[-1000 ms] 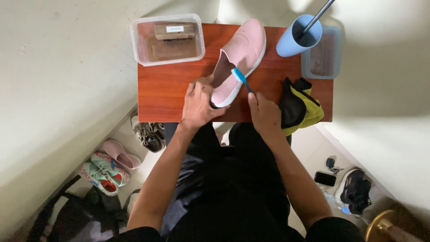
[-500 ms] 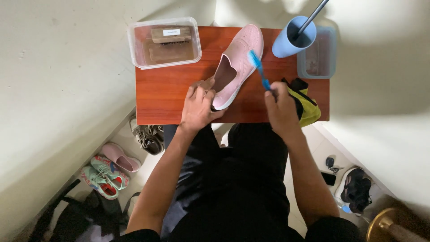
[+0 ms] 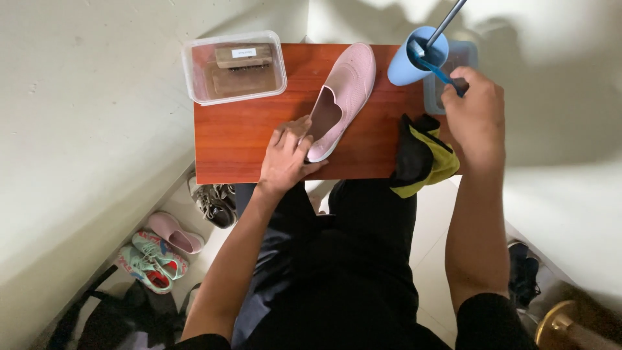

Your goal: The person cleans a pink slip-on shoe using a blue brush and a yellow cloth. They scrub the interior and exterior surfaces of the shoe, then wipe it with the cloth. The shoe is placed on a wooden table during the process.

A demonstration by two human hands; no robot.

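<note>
Hands are splitting the work: the left hand (image 3: 285, 155) is pinning the pink shoe (image 3: 340, 97) near the table's (image 3: 246, 139) front edge while the right hand (image 3: 476, 107), gripping a blue brush (image 3: 433, 68), is dipping into the blue cup (image 3: 414, 61) at the back right corner, likely tipping it.

Single head-worn view, looking steeply down from above onto the small red-brown wooden table (image 3: 253, 146), its far edge toward the top, near edge meeting the lap; fairly close, floor visible at both sides.
</note>
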